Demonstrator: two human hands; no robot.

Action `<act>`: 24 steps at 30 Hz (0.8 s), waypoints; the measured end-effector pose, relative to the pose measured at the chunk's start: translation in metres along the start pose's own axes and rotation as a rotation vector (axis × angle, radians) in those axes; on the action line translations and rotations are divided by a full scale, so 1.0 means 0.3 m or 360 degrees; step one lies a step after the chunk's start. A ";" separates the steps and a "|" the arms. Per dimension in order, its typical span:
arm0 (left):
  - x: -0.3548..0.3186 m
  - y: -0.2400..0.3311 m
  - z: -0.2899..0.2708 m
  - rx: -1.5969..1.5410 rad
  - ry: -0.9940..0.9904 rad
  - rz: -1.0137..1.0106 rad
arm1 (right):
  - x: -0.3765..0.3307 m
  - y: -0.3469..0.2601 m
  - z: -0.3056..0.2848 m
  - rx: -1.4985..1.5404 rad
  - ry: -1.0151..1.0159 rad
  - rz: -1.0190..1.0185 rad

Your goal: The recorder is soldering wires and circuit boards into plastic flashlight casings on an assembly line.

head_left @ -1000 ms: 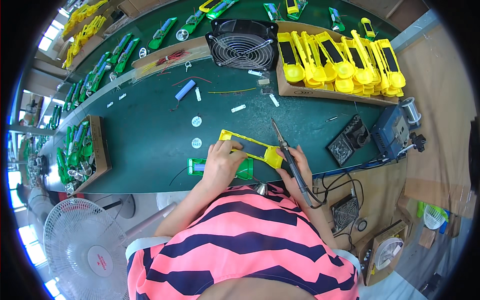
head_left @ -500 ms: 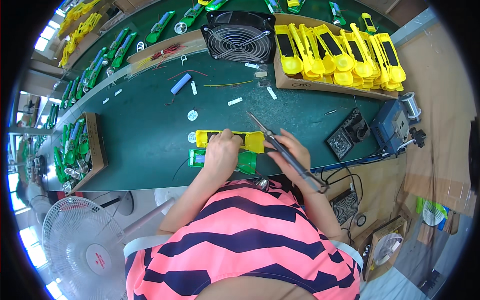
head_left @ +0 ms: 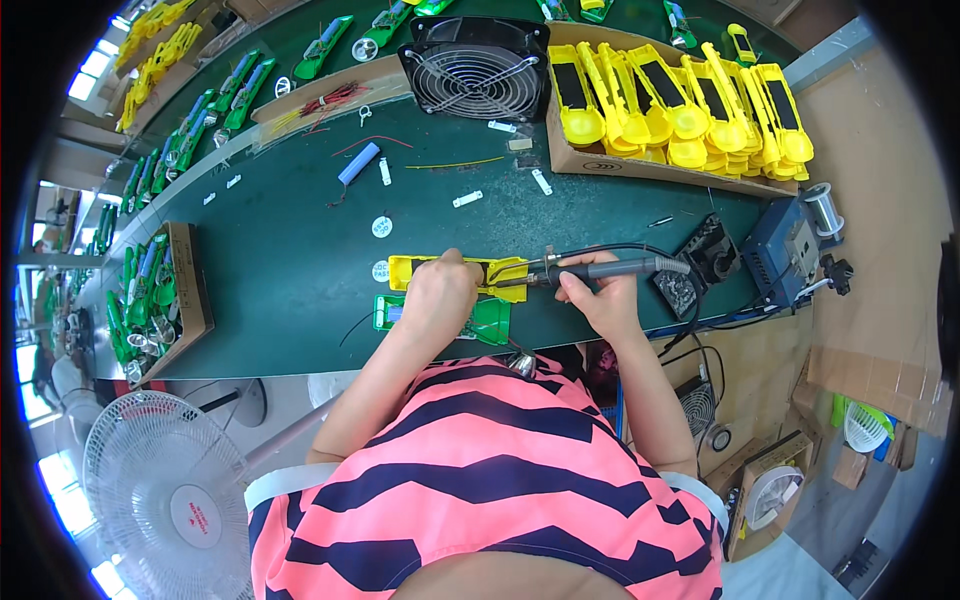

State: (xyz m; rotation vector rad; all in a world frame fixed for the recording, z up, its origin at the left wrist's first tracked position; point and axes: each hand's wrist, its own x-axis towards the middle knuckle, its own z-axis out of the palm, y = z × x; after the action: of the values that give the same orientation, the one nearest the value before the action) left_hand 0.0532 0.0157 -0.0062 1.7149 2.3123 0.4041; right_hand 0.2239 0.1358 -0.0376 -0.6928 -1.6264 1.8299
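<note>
My left hand (head_left: 440, 292) is closed over the middle of a yellow plastic housing (head_left: 514, 291) lying across the bench; its fingertips are partly hidden. In my right hand (head_left: 606, 300) is a soldering iron (head_left: 622, 268), held nearly level. Its tip points left, over the right end of the housing, close to my left fingers; whether it touches anything I cannot tell. Just nearer to me lies a green housing (head_left: 490, 322) with a blue cell inside, partly under my left wrist. A shiny reflector (head_left: 523, 364) sits at the bench edge beside it.
A box of yellow housings (head_left: 660, 168) stands at the back right, beside a black fan (head_left: 476, 80). To the right are a soldering iron stand (head_left: 690, 270) and a blue soldering station (head_left: 780, 250). A box of green units (head_left: 185, 290) sits left. A loose blue cell (head_left: 360, 163) lies mid-bench.
The soldering iron has swung from a steep slant to nearly level, and its tip has come down to the yellow housing. My left hand stays on the housing.
</note>
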 end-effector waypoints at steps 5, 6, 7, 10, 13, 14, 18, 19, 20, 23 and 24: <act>0.002 -0.001 0.004 0.0016 0.0018 0.0017 | 0.020 0.014 0.006 -0.0057 -0.0069 0.0038; 0.002 -0.003 0.005 0.0016 0.0018 0.0014 | 0.020 0.018 0.008 -0.0057 -0.0071 0.0038; 0.001 -0.006 0.007 0.0012 0.0022 0.0021 | 0.020 0.023 0.010 -0.0045 -0.0067 0.0031; 0.002 -0.005 0.007 0.0022 0.0024 0.0024 | 0.013 0.029 0.014 -0.0016 -0.0049 0.0021; 0.002 -0.008 0.012 0.0043 0.0022 0.0026 | 0.008 0.020 0.019 -0.0032 -0.0027 0.0016; 0.002 -0.008 0.015 0.0053 0.0034 0.0041 | 0.007 0.015 0.021 -0.0066 -0.0020 0.0014; 0.004 -0.006 0.018 0.0095 0.0036 0.0044 | -0.010 -0.001 0.019 -0.0018 0.0036 -0.0025; 0.003 -0.006 0.018 0.0100 0.0041 0.0047 | -0.018 -0.008 0.016 -0.0012 0.0064 -0.0056; 0.002 -0.006 0.016 0.0101 0.0043 0.0045 | -0.028 -0.014 0.013 -0.0009 0.0093 -0.0080; 0.001 -0.007 0.014 0.0105 0.0051 0.0040 | -0.073 -0.021 0.031 0.0111 0.0158 -0.0208; 0.001 -0.010 0.019 0.0104 0.0061 0.0051 | -0.086 -0.033 0.042 0.0111 0.0151 -0.0238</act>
State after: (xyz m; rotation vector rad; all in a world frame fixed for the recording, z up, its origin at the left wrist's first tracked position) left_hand 0.0523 0.0157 -0.0126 1.7918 2.3520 0.3743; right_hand 0.2336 0.1092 -0.0264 -0.6016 -1.5043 1.7124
